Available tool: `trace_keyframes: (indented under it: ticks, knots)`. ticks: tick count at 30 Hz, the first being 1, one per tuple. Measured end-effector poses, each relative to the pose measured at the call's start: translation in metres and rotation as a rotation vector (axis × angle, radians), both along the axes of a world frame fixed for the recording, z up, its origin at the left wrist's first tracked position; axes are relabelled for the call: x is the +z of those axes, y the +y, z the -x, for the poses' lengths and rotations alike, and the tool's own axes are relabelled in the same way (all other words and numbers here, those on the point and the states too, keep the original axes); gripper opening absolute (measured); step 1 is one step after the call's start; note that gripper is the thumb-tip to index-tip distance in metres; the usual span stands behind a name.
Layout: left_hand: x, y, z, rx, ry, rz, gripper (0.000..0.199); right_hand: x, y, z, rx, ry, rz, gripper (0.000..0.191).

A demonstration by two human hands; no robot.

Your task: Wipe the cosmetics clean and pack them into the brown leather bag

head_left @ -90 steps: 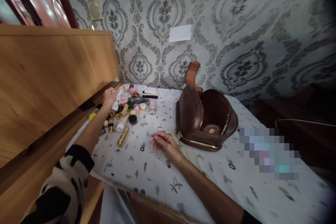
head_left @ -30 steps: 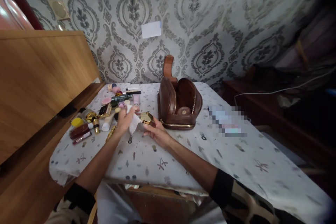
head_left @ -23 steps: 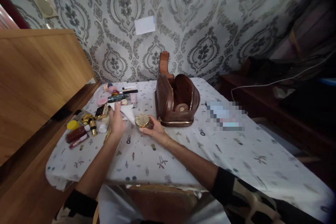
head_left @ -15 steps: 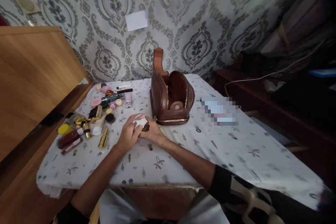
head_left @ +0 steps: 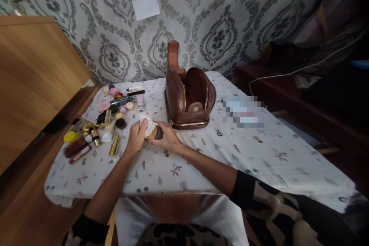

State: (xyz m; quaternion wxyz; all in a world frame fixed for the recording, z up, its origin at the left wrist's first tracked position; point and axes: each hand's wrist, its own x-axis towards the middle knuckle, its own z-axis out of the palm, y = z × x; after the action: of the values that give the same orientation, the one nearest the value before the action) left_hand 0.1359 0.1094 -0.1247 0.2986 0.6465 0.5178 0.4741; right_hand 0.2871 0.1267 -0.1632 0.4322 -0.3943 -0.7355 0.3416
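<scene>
My left hand [head_left: 136, 135] is closed on a crumpled white tissue [head_left: 147, 125], pressing it against a small round container. My right hand [head_left: 170, 138] grips that gold-and-dark container [head_left: 158, 133] from the right side. What the container is I cannot make out. Both hands are held close together over the front half of the table, just left of a brown leather toiletry bag [head_left: 188, 117]. The bag stands unzipped, its strap flap raised at the back. To the left of my hands is an upright-looking gold bottle [head_left: 114, 146].
Several cosmetics lie at the left, among them a pink tube [head_left: 140, 102], a white tube [head_left: 108, 132], a yellow-lidded jar [head_left: 71, 137] and a dark-lidded jar [head_left: 120, 123]. A blurred-out flat item [head_left: 243, 111] lies right of the bag. A wooden panel [head_left: 37, 69] borders the left side.
My hands have shifted apart slightly and turned, so more of the tissue and the container's gold face shows. The whole view has tilted a little; the bag and cosmetics stay put.
</scene>
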Motion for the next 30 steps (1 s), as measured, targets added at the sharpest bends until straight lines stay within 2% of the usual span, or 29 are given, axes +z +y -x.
trace_keyframes:
  ticks: [3, 6, 10, 15, 18, 24, 26, 30]
  knots:
    - [-0.001, 0.004, 0.003, 0.082, -0.082, 0.023, 0.056, 0.000, 0.000, 0.001, 0.064, 0.131, 0.057, 0.063]
    - [-0.002, 0.005, 0.004, 0.159, -0.093, 0.014, 0.059, 0.001, 0.002, 0.001, 0.089, 0.264, 0.196, 0.062]
    - [-0.007, 0.004, 0.000, 0.100, -0.067, -0.015, 0.059, 0.003, 0.006, -0.001, 0.055, 0.370, 0.293, 0.068]
    - [-0.009, 0.004, -0.003, 0.103, -0.106, -0.054, 0.052, 0.004, 0.009, -0.002, 0.121, 0.496, 0.381, 0.072]
    - [-0.009, 0.006, -0.001, 0.107, -0.144, -0.085, 0.043, 0.003, 0.010, -0.002, 0.140, 0.514, 0.390, 0.071]
    - [-0.010, 0.005, 0.004, 0.150, -0.251, 0.044, 0.042, 0.008, 0.007, -0.004, 0.096, 0.488, 0.399, 0.073]
    - [-0.009, 0.005, 0.004, 0.179, -0.300, -0.010, 0.043, 0.011, 0.005, -0.004, 0.089, 0.474, 0.406, 0.070]
    - [-0.005, 0.007, 0.008, 0.333, -0.282, -0.188, 0.039, 0.012, 0.002, -0.004, 0.103, 0.427, 0.417, 0.066]
